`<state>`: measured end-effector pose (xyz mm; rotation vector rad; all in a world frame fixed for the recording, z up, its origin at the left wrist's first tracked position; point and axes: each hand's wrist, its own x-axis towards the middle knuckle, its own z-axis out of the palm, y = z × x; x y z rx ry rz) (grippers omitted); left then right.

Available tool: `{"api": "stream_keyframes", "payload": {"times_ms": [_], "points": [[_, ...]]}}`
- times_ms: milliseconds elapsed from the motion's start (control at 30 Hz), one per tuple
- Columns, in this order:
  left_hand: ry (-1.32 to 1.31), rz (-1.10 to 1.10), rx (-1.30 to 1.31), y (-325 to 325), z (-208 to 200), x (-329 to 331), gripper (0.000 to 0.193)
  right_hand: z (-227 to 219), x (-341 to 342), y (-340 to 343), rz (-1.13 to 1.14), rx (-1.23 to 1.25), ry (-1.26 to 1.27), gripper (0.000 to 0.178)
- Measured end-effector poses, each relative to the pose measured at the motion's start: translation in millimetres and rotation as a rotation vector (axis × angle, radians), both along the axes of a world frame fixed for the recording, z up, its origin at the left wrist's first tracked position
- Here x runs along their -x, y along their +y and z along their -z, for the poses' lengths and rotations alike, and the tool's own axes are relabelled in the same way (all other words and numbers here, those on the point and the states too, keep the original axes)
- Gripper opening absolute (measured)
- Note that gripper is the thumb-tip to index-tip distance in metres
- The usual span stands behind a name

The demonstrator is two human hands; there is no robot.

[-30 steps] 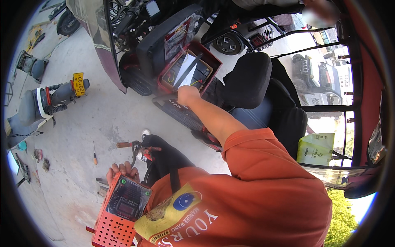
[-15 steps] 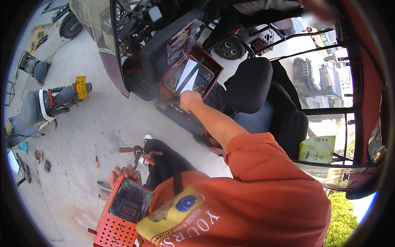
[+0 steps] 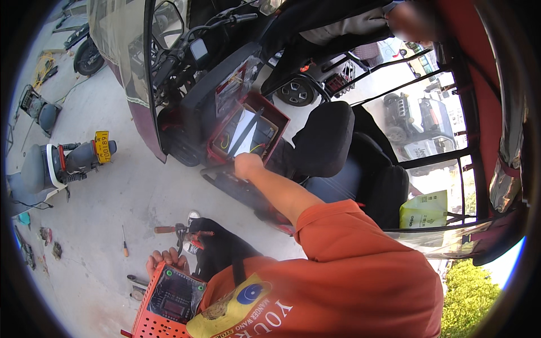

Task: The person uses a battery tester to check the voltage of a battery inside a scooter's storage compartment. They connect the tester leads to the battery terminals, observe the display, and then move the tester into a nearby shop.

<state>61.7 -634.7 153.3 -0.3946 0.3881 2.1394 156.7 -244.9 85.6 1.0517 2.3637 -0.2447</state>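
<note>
My left hand (image 3: 166, 261) is closed around the far end of an orange metal box (image 3: 159, 301) with round holes and a dark panel, close against my shirt. My right arm stretches out to an open red compartment (image 3: 274, 143) on a three-wheeled vehicle. There my right hand (image 3: 248, 166) is closed at the near edge, by the end of a white sheet (image 3: 242, 130) and a black strap (image 3: 248, 133). Whether its fingers hold anything is hidden. Dark battery-like blocks (image 3: 264, 135) and thin yellow wires lie under the sheet. The compartment's dark lid (image 3: 217, 76) stands raised.
A black seat backrest (image 3: 324, 138) stands right of the compartment. Another person's arm (image 3: 338, 28) shows at the upper right. On the concrete lie a screwdriver (image 3: 125, 248) and a tool with brown and red handles (image 3: 164, 230). A scooter (image 3: 65, 160) stands at left.
My view has shifted, so the vehicle sits slightly lower and further left in the picture. My right hand stays at the compartment edge, and my left hand keeps hold of the orange box.
</note>
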Motion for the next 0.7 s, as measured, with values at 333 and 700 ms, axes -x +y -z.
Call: {"api": "stream_keyframes", "payload": {"times_ms": [333, 700], "points": [[-0.009, -0.09, 0.114, 2.3, 0.8, -2.5, 0.034, 1.2, 0.7, 1.6, 0.009, 0.008, -0.035, 0.027], [-0.015, -0.087, 0.081, 15.4, 1.4, -6.6, 0.036, -9.7, 6.8, 2.2, 0.024, 0.082, -0.079, 0.028]]}}
